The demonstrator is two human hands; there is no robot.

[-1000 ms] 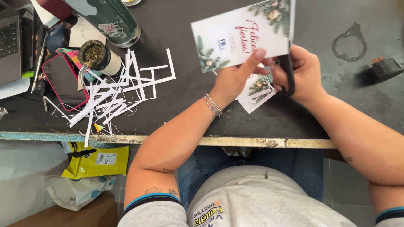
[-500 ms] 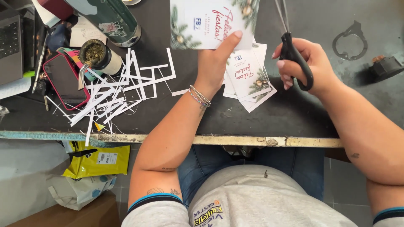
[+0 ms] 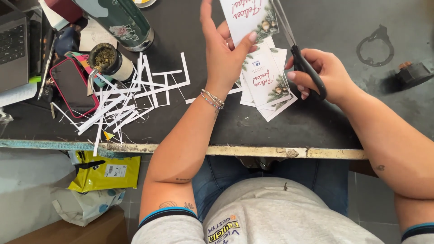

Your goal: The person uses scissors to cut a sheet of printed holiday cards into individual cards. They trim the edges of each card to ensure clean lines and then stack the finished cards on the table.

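While our left hand (image 3: pixel 224 49) pinches the printed card (image 3: pixel 247 16) at its lower edge, just above the stacked cards (image 3: pixel 266 86), our right hand (image 3: pixel 323 74) grips black scissors (image 3: pixel 300 61) beside it; thin, light, bendable stock wants a near-cut hold.

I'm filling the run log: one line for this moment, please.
left hand: holds card | right hand: scissors at card edge | stack: cut cards on table

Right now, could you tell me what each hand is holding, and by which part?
Left hand pinches the printed card by its lower edge; right hand holds the scissors by their black handles.
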